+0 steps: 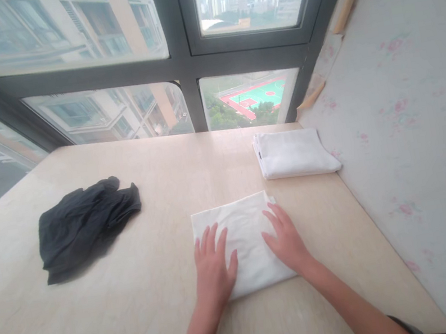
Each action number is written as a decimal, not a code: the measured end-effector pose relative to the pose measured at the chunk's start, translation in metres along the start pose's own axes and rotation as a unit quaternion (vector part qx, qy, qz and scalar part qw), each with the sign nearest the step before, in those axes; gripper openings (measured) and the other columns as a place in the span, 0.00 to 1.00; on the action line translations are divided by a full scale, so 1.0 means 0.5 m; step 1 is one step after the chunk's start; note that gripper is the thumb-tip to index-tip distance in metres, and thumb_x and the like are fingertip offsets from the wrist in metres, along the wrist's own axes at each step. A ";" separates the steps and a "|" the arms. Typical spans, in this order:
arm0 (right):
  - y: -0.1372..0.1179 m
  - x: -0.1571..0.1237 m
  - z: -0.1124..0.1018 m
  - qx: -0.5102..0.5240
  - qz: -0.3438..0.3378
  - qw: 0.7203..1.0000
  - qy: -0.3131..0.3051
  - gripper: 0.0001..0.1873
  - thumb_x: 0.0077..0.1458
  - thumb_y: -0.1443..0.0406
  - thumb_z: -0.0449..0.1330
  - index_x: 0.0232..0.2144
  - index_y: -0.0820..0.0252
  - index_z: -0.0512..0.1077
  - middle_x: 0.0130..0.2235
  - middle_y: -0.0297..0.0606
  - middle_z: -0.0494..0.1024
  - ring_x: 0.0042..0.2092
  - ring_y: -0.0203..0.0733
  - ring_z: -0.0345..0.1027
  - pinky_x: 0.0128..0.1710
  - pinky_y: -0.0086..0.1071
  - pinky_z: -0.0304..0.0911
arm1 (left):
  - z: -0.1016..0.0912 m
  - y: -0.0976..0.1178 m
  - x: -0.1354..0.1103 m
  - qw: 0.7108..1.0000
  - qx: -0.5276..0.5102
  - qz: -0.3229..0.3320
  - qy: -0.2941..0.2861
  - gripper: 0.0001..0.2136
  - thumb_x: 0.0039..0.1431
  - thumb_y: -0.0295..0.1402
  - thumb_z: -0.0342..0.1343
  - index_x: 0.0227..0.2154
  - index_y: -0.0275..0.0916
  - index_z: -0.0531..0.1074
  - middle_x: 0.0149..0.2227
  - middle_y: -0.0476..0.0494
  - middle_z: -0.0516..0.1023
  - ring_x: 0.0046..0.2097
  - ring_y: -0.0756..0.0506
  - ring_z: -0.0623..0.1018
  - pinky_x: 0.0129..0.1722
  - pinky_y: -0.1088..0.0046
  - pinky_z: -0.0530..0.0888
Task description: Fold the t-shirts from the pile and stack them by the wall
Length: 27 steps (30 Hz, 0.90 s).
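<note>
A folded white cloth [247, 242], perhaps a garment, lies flat on the pale stone-look sill [175, 289] in front of me. My left hand [214, 265] rests on its left side with the fingers spread. On the cloth's right edge lies my right hand [285, 236], its fingers apart and pointing up and inward. Neither hand grips anything. The parts of the cloth under both palms are hidden.
A neat stack of folded white cloth [293, 152] sits at the back right, close to the flowered wall [410, 158]. To the left lies a crumpled black garment [87, 226]. Dark window frames [184, 65] border the sill's far side.
</note>
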State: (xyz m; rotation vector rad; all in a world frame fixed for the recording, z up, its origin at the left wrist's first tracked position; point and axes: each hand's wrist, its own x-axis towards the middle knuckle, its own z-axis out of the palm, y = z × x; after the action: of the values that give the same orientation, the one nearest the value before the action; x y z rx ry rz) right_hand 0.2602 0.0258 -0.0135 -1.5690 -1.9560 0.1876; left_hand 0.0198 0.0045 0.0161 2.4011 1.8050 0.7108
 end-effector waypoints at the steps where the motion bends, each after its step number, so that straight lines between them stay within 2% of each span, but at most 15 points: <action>1: 0.011 -0.004 -0.007 0.027 0.037 0.998 0.040 0.26 0.61 0.62 0.53 0.60 0.62 0.63 0.64 0.52 0.63 0.65 0.54 0.56 0.61 0.53 0.59 | -0.012 -0.013 -0.002 0.999 -0.023 -0.041 0.026 0.23 0.64 0.38 0.50 0.60 0.37 0.64 0.64 0.32 0.64 0.67 0.35 0.61 0.63 0.47 0.62; 3: 0.034 -0.011 -0.022 0.085 0.124 0.984 0.093 0.27 0.59 0.62 0.54 0.60 0.61 0.63 0.58 0.54 0.70 0.58 0.53 0.67 0.54 0.49 0.68 | -0.039 -0.045 -0.006 0.983 -0.077 -0.159 0.041 0.26 0.62 0.41 0.51 0.60 0.33 0.63 0.60 0.27 0.67 0.63 0.33 0.66 0.58 0.50 0.70; 4: 0.043 -0.013 -0.030 0.114 0.167 0.975 0.096 0.27 0.58 0.61 0.55 0.60 0.61 0.64 0.55 0.53 0.73 0.52 0.51 0.72 0.49 0.46 0.71 | -0.052 -0.061 -0.008 0.967 -0.113 -0.226 0.025 0.28 0.61 0.43 0.52 0.60 0.31 0.62 0.58 0.25 0.69 0.60 0.33 0.70 0.53 0.51 0.73; 7: 0.051 -0.011 -0.053 0.178 0.277 0.944 0.018 0.27 0.54 0.60 0.58 0.56 0.62 0.67 0.45 0.48 0.80 0.40 0.45 0.77 0.39 0.37 0.72 | -0.087 -0.092 -0.009 0.884 -0.259 -0.383 -0.067 0.34 0.57 0.48 0.54 0.61 0.31 0.58 0.53 0.28 0.73 0.47 0.37 0.79 0.42 0.59 0.79; 9: 0.041 -0.002 -0.065 0.182 0.328 0.926 -0.041 0.28 0.53 0.59 0.59 0.54 0.64 0.70 0.45 0.47 0.80 0.40 0.44 0.78 0.41 0.35 0.71 | -0.101 -0.097 -0.006 0.829 -0.337 -0.434 -0.104 0.34 0.56 0.50 0.56 0.60 0.32 0.60 0.51 0.30 0.75 0.42 0.41 0.80 0.38 0.64 0.78; 11: 0.026 0.007 -0.074 0.173 0.349 0.918 -0.075 0.26 0.54 0.57 0.58 0.52 0.65 0.72 0.45 0.47 0.81 0.43 0.45 0.77 0.44 0.34 0.68 | -0.109 -0.095 -0.002 0.806 -0.366 -0.451 -0.117 0.33 0.53 0.52 0.57 0.54 0.32 0.66 0.47 0.33 0.77 0.37 0.44 0.80 0.33 0.69 0.76; 14: 0.004 0.015 -0.080 0.123 0.331 0.928 -0.120 0.20 0.58 0.54 0.54 0.41 0.63 0.76 0.39 0.44 0.81 0.42 0.47 0.76 0.42 0.34 0.66 | -0.110 -0.091 0.003 0.808 -0.361 -0.436 -0.163 0.30 0.52 0.57 0.56 0.45 0.33 0.74 0.32 0.41 0.79 0.29 0.45 0.76 0.25 0.73 0.68; 16: -0.011 0.015 -0.077 0.055 0.316 0.937 -0.142 0.20 0.61 0.53 0.51 0.39 0.61 0.76 0.37 0.43 0.81 0.40 0.48 0.75 0.38 0.33 0.64 | -0.106 -0.089 0.008 0.817 -0.353 -0.412 -0.197 0.28 0.53 0.57 0.55 0.40 0.35 0.76 0.28 0.43 0.78 0.30 0.43 0.77 0.26 0.72 0.68; 18: -0.029 0.014 -0.069 -0.015 0.307 0.940 -0.150 0.19 0.63 0.55 0.50 0.44 0.60 0.74 0.39 0.44 0.81 0.40 0.48 0.75 0.36 0.33 0.62 | -0.098 -0.087 0.014 0.832 -0.347 -0.383 -0.201 0.25 0.54 0.55 0.54 0.40 0.37 0.76 0.31 0.42 0.80 0.37 0.39 0.79 0.32 0.69 0.71; 20: -0.045 0.012 -0.058 -0.059 0.293 0.942 -0.151 0.18 0.65 0.59 0.49 0.50 0.60 0.71 0.43 0.46 0.80 0.41 0.48 0.75 0.35 0.32 0.61 | -0.089 -0.084 0.021 0.866 -0.311 -0.346 -0.186 0.21 0.56 0.51 0.52 0.41 0.39 0.74 0.36 0.41 0.81 0.42 0.38 0.79 0.37 0.68 0.73; 23: -0.055 0.009 -0.039 -0.082 0.259 0.951 -0.146 0.17 0.67 0.64 0.46 0.51 0.61 0.70 0.43 0.47 0.80 0.40 0.46 0.76 0.35 0.32 0.60 | -0.077 -0.078 0.028 0.922 -0.150 -0.314 -0.169 0.17 0.60 0.46 0.46 0.41 0.41 0.72 0.38 0.40 0.81 0.41 0.38 0.79 0.39 0.66 0.71; 25: -0.047 0.006 -0.032 -0.071 0.236 0.962 -0.121 0.17 0.67 0.66 0.45 0.50 0.61 0.71 0.42 0.46 0.80 0.39 0.46 0.76 0.35 0.32 0.61 | -0.071 -0.073 0.031 0.933 -0.083 -0.313 -0.156 0.16 0.62 0.44 0.43 0.42 0.42 0.71 0.39 0.39 0.81 0.41 0.38 0.79 0.39 0.66 0.70; 27: -0.031 0.006 -0.035 -0.043 0.207 0.975 -0.074 0.18 0.66 0.66 0.45 0.48 0.62 0.72 0.40 0.46 0.80 0.39 0.47 0.76 0.36 0.32 0.63 | -0.065 -0.065 0.033 0.934 -0.118 -0.309 -0.134 0.17 0.62 0.45 0.43 0.45 0.42 0.70 0.41 0.39 0.81 0.42 0.39 0.79 0.40 0.67 0.71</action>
State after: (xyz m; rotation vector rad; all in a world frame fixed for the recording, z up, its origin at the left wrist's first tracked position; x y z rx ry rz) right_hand 0.2563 0.0196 0.0089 -2.0618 -1.7408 0.4042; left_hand -0.0184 0.0226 0.0407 1.5464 2.0387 0.4626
